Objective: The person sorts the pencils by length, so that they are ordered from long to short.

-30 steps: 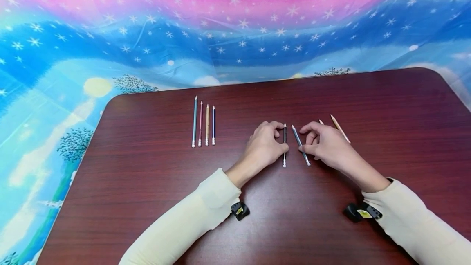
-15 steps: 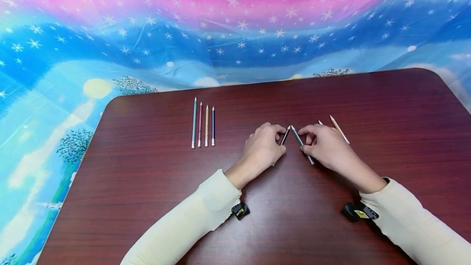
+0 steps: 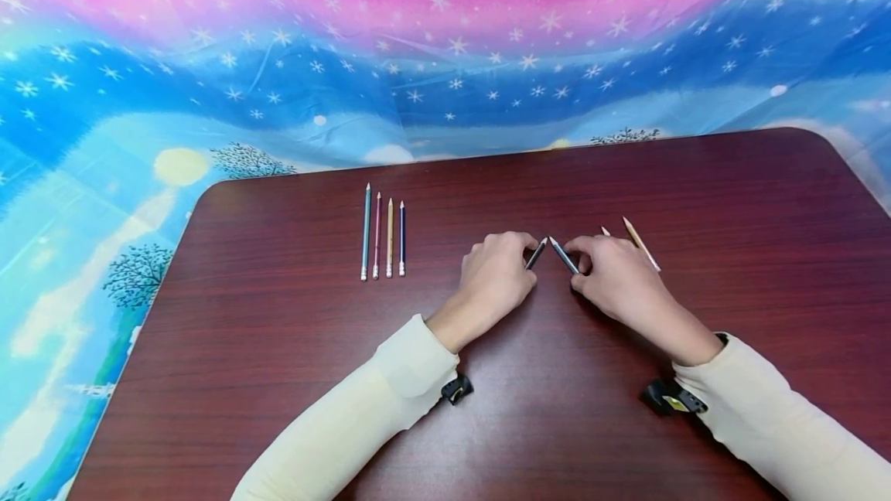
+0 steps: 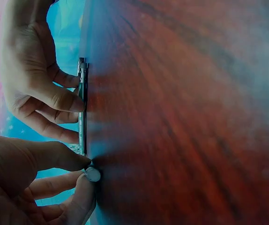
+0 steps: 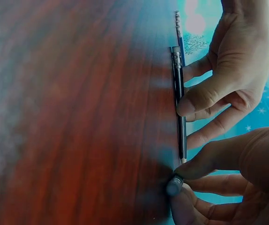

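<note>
A pinch from either side, points leaning together

At the left of the reddish-brown surface point(image 3: 209, 377), a light blue pencil point(image 3: 365, 232), a pink pencil point(image 3: 377, 236), a yellow pencil point(image 3: 390, 238) and a dark blue pencil point(image 3: 401, 239) lie side by side without touching, points to the far side, erasers to the near. They look light and stiff, with smooth barrels that would probably slide under a careless touch; the narrow gaps leave little room, so a pinch from above, about halfway along, seems the surest hold.

Near the middle, the left hand point(image 3: 490, 273) pinches a black pencil point(image 3: 535, 255) between thumb and fingers around mid-barrel. The pencil lies low along the surface, its point slanting forward and to the right; the right wrist view shows its eraser end free of the fingers.

Across a small gap, a dark grey-blue pencil point(image 3: 565, 256) slants the opposite way, the right hand point(image 3: 619, 277) pinching it likewise near the middle. The two points nearly meet; whether they touch is too fine to tell. Both pencils should need only a gentle grip, and their sharpened points are probably the fragile part, best kept from knocking together.

Beyond the right hand, a half-hidden pencil point(image 3: 605, 231) shows just its tip, and a tan pencil point(image 3: 641, 244) lies slanted, easiest taken by its middle.
</note>
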Motion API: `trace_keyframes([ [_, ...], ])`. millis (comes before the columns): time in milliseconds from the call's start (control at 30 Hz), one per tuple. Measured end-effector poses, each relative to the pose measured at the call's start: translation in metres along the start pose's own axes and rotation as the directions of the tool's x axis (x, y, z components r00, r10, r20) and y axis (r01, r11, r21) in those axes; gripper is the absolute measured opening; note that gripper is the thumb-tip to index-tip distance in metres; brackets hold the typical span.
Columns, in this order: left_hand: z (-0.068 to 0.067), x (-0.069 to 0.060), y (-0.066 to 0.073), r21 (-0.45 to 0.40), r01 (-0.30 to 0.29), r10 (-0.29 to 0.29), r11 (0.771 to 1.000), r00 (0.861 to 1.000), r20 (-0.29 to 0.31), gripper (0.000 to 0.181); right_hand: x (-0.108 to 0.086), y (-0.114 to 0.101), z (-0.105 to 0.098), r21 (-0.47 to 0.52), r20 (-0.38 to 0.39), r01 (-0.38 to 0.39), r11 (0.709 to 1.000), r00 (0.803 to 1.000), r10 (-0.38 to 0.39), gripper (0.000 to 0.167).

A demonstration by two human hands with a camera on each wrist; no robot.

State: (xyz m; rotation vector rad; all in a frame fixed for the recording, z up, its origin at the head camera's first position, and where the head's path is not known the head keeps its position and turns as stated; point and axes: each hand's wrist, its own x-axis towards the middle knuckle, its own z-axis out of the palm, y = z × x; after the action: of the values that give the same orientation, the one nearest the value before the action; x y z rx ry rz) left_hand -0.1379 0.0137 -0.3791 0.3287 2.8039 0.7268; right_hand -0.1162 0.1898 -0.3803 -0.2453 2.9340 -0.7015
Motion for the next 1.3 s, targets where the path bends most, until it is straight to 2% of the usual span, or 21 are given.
trace_keyframes([
  [400, -0.003, 0.001, -0.002, -0.016, 0.017, -0.017, 1.000, 0.999, 0.028, 0.043, 0.003, 0.000, 0.002, 0.046, 0.053, -0.037, 0.998, 0.998, 0.035, 0.042],
  [567, -0.006, 0.002, -0.005, -0.090, 0.059, -0.055, 0.994, 0.997, 0.047, 0.042, 0.005, 0.003, 0.002, 0.101, 0.050, -0.042, 0.994, 0.998, 0.037, 0.039],
  [667, -0.009, 0.003, -0.008, -0.196, 0.097, -0.086, 0.976, 0.994, 0.064, 0.040, 0.006, 0.005, 0.001, 0.167, 0.050, -0.038, 0.985, 0.998, 0.030, 0.034],
  [767, -0.012, 0.003, -0.011, -0.301, 0.136, -0.117, 0.944, 0.990, 0.081, 0.039, 0.007, 0.006, 0.000, 0.228, 0.062, -0.044, 0.973, 0.998, 0.031, 0.031],
  [900, -0.014, 0.003, -0.016, -0.395, 0.173, -0.142, 0.902, 0.984, 0.105, 0.039, 0.007, 0.004, -0.001, 0.286, 0.074, -0.063, 0.956, 0.996, 0.043, 0.030],
  [933, -0.014, 0.003, -0.017, -0.420, 0.179, -0.145, 0.890, 0.983, 0.112, 0.039, 0.007, 0.004, -0.001, 0.303, 0.075, -0.067, 0.951, 0.996, 0.047, 0.030],
  [1000, -0.013, 0.003, -0.020, -0.503, 0.196, -0.147, 0.842, 0.980, 0.136, 0.040, 0.007, 0.002, -0.001, 0.346, 0.080, -0.079, 0.935, 0.995, 0.054, 0.030],
  [1167, -0.011, 0.001, -0.029, -0.723, 0.243, -0.139, 0.647, 0.970, 0.201, 0.044, 0.007, -0.004, 0.002, 0.493, 0.118, -0.113, 0.863, 0.991, 0.062, 0.033],
  [1200, -0.011, 0.000, -0.031, -0.748, 0.247, -0.139, 0.617, 0.969, 0.206, 0.044, 0.007, -0.006, 0.002, 0.520, 0.125, -0.117, 0.846, 0.990, 0.059, 0.034],
  [1233, -0.011, -0.001, -0.033, -0.765, 0.250, -0.137, 0.593, 0.968, 0.210, 0.044, 0.008, -0.007, 0.003, 0.543, 0.133, -0.121, 0.831, 0.990, 0.057, 0.035],
  [1300, -0.012, -0.002, -0.036, -0.785, 0.250, -0.137, 0.567, 0.968, 0.209, 0.043, 0.008, -0.010, 0.004, 0.578, 0.138, -0.121, 0.807, 0.989, 0.049, 0.036],
])
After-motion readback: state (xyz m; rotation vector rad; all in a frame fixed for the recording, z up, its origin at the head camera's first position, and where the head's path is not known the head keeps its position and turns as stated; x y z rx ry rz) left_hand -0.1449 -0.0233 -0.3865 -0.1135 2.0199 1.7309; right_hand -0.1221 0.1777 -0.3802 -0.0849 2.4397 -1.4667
